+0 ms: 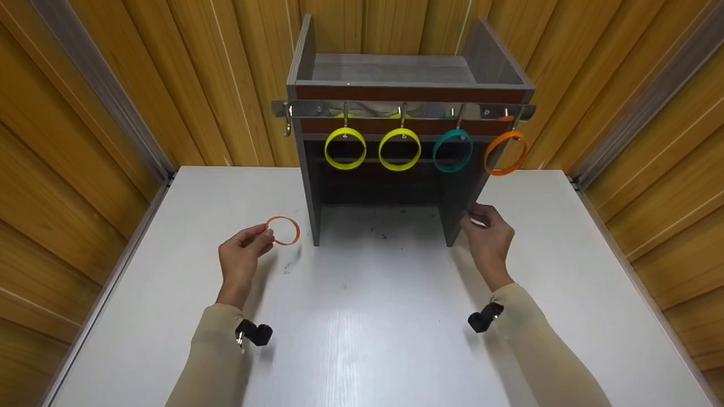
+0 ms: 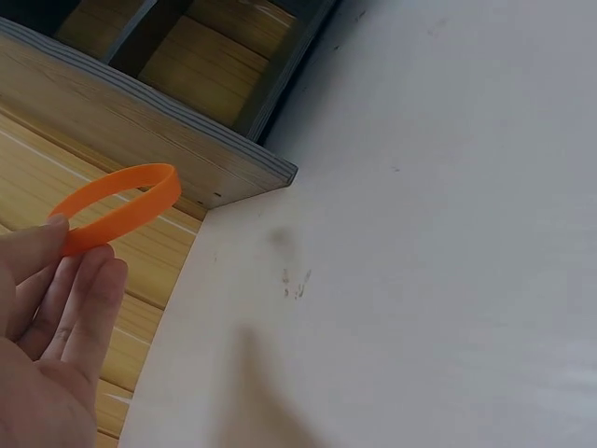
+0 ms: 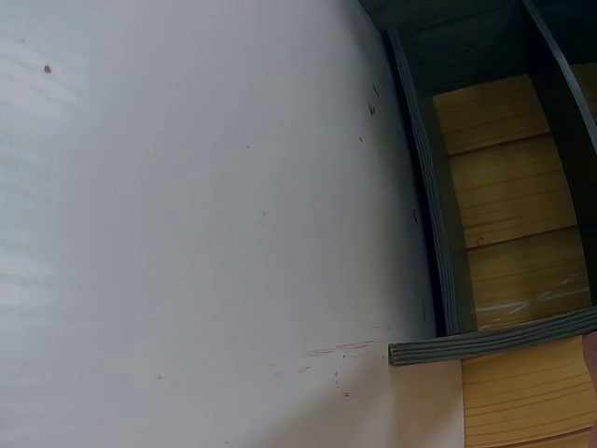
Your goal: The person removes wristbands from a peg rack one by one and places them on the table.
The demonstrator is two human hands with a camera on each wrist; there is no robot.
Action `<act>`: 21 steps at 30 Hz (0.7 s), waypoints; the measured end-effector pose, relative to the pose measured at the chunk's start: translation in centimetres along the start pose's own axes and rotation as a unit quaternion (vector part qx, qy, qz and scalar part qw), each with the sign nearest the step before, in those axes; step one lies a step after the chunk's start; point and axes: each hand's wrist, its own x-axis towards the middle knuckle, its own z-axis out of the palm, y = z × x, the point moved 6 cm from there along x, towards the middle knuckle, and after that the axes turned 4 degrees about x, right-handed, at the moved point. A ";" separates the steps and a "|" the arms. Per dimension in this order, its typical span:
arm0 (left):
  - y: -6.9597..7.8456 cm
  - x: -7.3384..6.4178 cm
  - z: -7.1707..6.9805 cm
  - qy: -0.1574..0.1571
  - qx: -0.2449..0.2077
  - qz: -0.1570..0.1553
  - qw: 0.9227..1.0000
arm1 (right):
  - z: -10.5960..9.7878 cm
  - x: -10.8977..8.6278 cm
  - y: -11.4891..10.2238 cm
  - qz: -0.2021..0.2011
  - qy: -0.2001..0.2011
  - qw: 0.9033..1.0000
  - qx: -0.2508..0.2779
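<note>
- Wooden walls (image 1: 260, 56) stand at the back and on both sides, with long lines in them.
- Below them is a big white table (image 1: 350, 350) with small dark marks.
- On it stands a gray shelf (image 1: 407, 92), with a left side board (image 1: 312, 198) and a right side board (image 1: 461, 195).
- A shiny metal bar (image 1: 373, 109) runs across its front, with hooks (image 1: 288, 121).
- The left hand (image 1: 242, 254) does best with a soft, steady pinch, so the thin orange ring (image 2: 131, 219) won't bend or slip. Thumb and fingertips press together on one edge; most of the loop sticks out free.
- The right hand (image 1: 491, 237) should go gently, as a hard push might tip the shelf. Its fingers are bent beside the low part of the right side board. I cannot tell if they pinch it or just touch it.
- Four rings hang in a row: a first yellow ring (image 1: 346, 167), a second yellow ring (image 1: 400, 168), a teal ring (image 1: 452, 170) and a hanging orange ring (image 1: 499, 172).
- The thin orange ring is off the table, just left of the left side board. Keep it from bumping.
</note>
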 end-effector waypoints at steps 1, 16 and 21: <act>-0.1 0.0 0.0 -0.002 0.001 -0.003 1.000 | 0.0 -0.1 0.1 0.001 -0.001 1.000 -0.005; -1.4 0.8 0.2 -0.018 0.012 -0.025 0.999 | -0.1 -0.5 0.1 0.017 -0.002 1.000 -0.016; -1.5 1.2 0.3 -0.022 0.012 -0.033 0.999 | -0.2 0.0 -0.3 0.014 0.001 1.000 -0.011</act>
